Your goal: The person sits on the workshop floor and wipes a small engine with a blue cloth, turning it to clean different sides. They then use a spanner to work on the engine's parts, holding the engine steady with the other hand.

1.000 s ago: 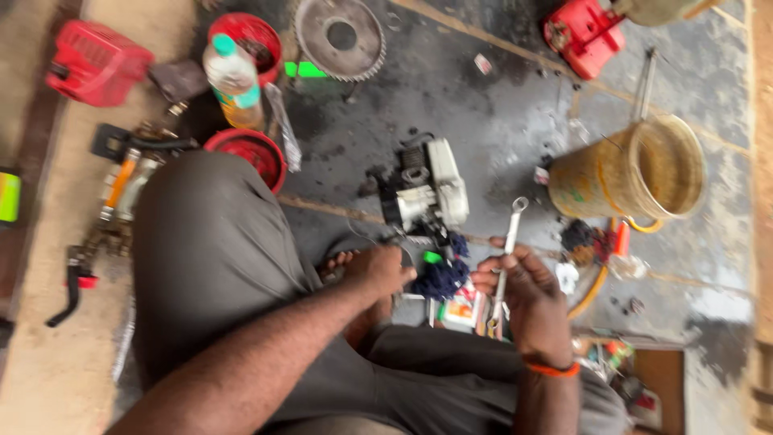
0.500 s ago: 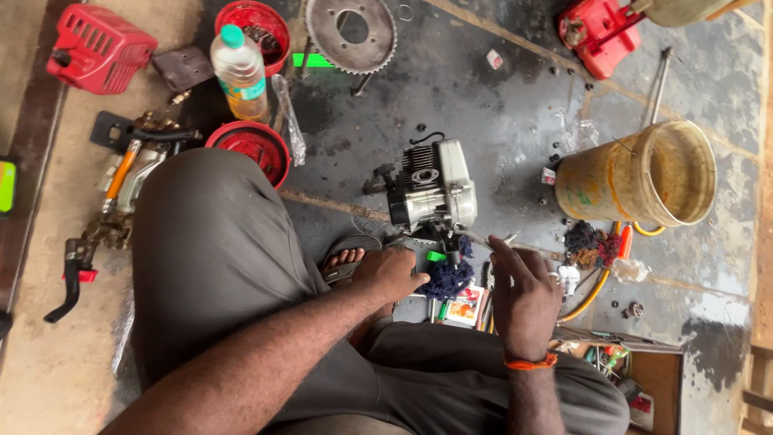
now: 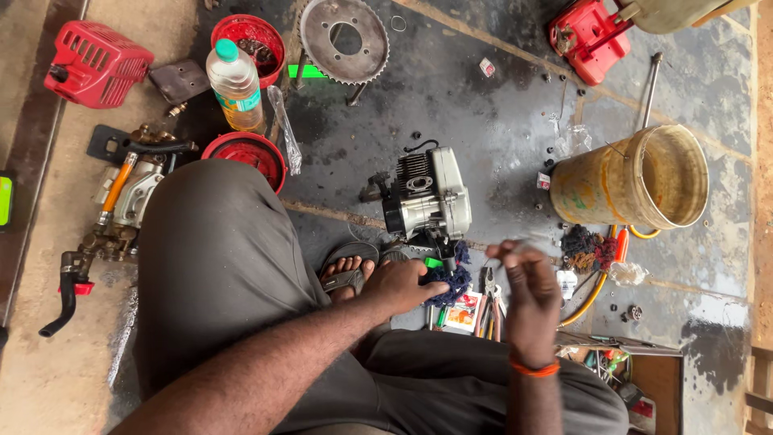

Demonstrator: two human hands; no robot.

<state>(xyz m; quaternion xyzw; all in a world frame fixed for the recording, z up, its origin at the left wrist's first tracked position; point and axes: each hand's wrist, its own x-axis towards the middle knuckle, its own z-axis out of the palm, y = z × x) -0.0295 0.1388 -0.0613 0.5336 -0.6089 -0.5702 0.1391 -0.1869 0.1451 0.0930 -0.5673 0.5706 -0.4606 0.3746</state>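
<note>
Engine: small grey engine (image 3: 427, 197) sits on the dark floor (image 3: 483, 113), just ahead of both hands, its long axis running away from the person.
Left hand: left hand (image 3: 400, 283) is the nearer one, fingers closed on a blue rag (image 3: 452, 278) touching the engine's near end.
Right hand: right hand (image 3: 527, 294) is raised and blurred, just right of the rag; fingertips seem pinched, on what I cannot tell.
Packages: small red-and-white packet (image 3: 462, 312) lies flat between the hands; clear bottle (image 3: 236, 85) with green cap and label stands far left.
Bucket: yellow bucket (image 3: 636, 179) lies tipped, right of the engine.
</note>
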